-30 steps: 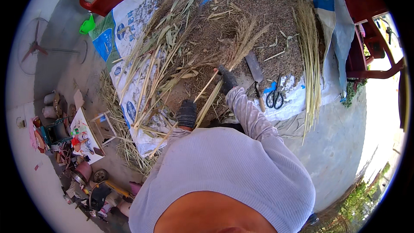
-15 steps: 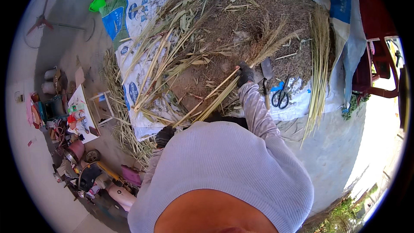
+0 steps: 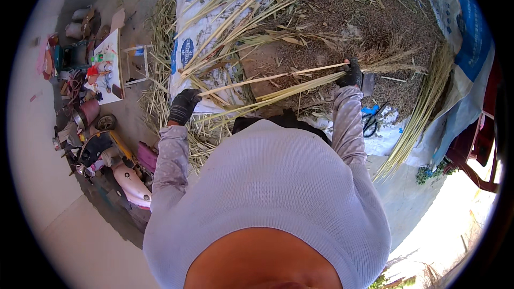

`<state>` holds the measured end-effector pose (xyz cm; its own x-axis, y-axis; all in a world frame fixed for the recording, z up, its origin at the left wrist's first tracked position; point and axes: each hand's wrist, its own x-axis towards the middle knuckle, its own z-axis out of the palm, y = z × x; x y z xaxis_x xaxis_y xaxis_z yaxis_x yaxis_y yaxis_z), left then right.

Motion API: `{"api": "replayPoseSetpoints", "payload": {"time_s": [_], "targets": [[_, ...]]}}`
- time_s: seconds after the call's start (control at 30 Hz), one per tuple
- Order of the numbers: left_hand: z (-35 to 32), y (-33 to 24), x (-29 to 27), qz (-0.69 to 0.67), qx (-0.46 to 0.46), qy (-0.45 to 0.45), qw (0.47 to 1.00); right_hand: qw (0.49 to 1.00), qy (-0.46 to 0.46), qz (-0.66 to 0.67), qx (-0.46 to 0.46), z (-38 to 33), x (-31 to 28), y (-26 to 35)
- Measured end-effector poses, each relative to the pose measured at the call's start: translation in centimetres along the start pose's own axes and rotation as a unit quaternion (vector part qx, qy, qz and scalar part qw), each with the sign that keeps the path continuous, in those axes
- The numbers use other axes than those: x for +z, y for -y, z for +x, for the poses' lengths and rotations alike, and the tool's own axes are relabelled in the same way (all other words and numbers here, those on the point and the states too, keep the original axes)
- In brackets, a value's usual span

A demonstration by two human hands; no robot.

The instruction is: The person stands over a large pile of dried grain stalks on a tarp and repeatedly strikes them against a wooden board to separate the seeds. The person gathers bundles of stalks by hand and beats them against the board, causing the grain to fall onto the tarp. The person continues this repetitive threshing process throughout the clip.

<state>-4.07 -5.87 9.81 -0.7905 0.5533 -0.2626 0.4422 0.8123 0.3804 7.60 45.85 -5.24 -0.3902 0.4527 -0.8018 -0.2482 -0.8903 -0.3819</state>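
The left hand (image 3: 183,105), in a dark glove, curls near the loose ends of a few long pale-green dry stalks (image 3: 278,86); whether it grips them I cannot tell. The stalks span the white woven sack sheet (image 3: 199,37) to the gloved right hand (image 3: 352,73), clenched around their brushy end. Keeping them level and taut seems best. Blue-handled scissors (image 3: 370,121) lie nearby.
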Motion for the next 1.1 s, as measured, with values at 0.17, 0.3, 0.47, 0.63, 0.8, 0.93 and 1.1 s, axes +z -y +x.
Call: {"api": "replayPoseSetpoints", "payload": {"time_s": [0.17, 0.3, 0.47, 0.63, 0.8, 0.93, 1.1], "targets": [[0.4, 0.9, -0.9, -0.11, -0.039, 0.012, 0.993, 0.996, 0.064, 0.014, 0.067, 1.1, -2.8, 0.0], [0.3, 0.1, -1.1, -0.166, -0.072, -0.006, 0.984, 0.995, 0.081, -0.021, 0.056, 0.7, -2.8, 0.2], [0.1, -0.1, -0.8, -0.096, -0.049, 0.01, 0.994, 0.993, 0.092, -0.025, 0.067, 0.8, -2.8, 0.3], [0.2, 0.6, 0.5, 0.034, -0.046, 0.0, 0.998, 0.984, 0.137, -0.015, 0.115, 2.6, -3.9, 0.7], [0.1, -0.1, 1.8, 0.101, -0.113, 0.014, 0.988, 0.993, 0.074, -0.035, 0.08, 0.0, -2.0, 0.0], [0.7, -0.6, 3.3, 0.144, -0.212, 0.039, 0.966, 0.998, -0.008, -0.04, 0.046, -1.9, 0.4, -1.1], [0.7, 0.2, 3.5, 0.078, -0.191, 0.04, 0.978, 0.996, 0.032, -0.056, 0.059, 0.8, -2.2, -0.7]]}}
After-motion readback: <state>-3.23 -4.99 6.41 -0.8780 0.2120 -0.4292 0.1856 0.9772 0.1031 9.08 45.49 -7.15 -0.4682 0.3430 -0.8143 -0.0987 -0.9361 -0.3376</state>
